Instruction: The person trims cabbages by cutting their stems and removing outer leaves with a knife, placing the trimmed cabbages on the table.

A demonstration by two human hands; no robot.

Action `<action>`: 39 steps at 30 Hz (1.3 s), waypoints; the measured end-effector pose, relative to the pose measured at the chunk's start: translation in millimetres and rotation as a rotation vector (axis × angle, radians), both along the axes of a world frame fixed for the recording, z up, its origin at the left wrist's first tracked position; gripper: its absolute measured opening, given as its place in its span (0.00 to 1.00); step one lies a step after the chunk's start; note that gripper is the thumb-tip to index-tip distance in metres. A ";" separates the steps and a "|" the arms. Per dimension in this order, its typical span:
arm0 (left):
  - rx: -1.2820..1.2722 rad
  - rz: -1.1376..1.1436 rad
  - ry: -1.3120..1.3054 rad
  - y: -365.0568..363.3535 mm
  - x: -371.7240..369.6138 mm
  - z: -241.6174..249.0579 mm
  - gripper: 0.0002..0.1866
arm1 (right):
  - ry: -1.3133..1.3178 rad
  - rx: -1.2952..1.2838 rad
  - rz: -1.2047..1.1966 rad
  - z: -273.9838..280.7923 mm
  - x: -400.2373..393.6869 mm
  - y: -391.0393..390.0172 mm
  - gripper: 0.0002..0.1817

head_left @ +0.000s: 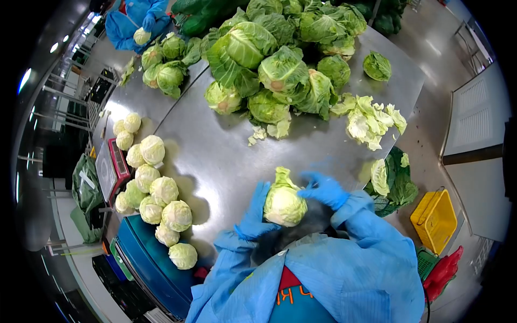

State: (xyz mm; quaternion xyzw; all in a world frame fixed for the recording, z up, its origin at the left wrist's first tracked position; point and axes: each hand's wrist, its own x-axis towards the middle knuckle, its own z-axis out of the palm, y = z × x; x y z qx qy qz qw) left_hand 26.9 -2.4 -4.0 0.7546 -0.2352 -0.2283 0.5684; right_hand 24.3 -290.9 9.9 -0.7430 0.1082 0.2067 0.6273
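Note:
A pale green cabbage [285, 203] is held up in front of my body, a leaf lifted at its top. My left hand [256, 215], in a blue glove, supports it from the left side with the fingers stretched along it. On the other side my right hand [326, 190], also gloved, is beside the cabbage with its fingers bent and apart and nothing visible in them. Beyond lies a large heap of leafy cabbages [283, 70]. Several trimmed cabbages [176, 216] are lined up at the left on the steel table [226, 151].
Loose leaves [369, 124] lie at the table's right edge. Below that edge are a leaf-filled green container [396, 185] and a yellow basket [434, 219]. A red scale [118, 160] and a blue bin [156, 264] stand left. Across the table, a person [137, 21] holds a cabbage.

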 end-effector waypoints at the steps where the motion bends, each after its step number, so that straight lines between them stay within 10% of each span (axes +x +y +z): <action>1: -0.024 0.091 0.095 -2.1 -5.3 0.4 0.62 | 0.001 0.082 0.093 -32.7 -2.3 13.3 0.33; 5: -0.104 0.736 0.559 -34.2 -42.3 1.9 0.62 | -0.094 0.153 0.095 -25.9 -11.8 36.7 0.26; 11: -0.285 0.669 0.569 -43.3 -42.8 -5.2 0.51 | -0.502 -0.496 0.125 -42.0 -6.0 23.4 0.13; 17: -0.421 0.710 0.917 -17.8 -32.5 34.2 0.45 | -0.326 -0.935 -0.167 -83.5 -24.5 -85.4 0.15; 22: 0.029 0.760 0.145 -48.5 -40.8 29.7 0.51 | -0.127 -1.190 -0.552 -8.5 -53.6 -136.3 0.24; 28: 0.089 0.576 0.003 -90.1 -29.9 18.2 0.58 | -0.270 -0.235 -0.255 -12.6 -65.3 -75.9 0.17; 30: 0.193 0.479 -0.070 -92.3 -28.1 28.2 0.59 | -0.450 -0.579 0.053 22.8 -57.1 -35.6 0.19; 39: 0.161 0.319 -0.002 -86.1 -10.2 26.3 0.60 | -0.309 -0.360 0.341 3.1 -39.4 -23.7 0.22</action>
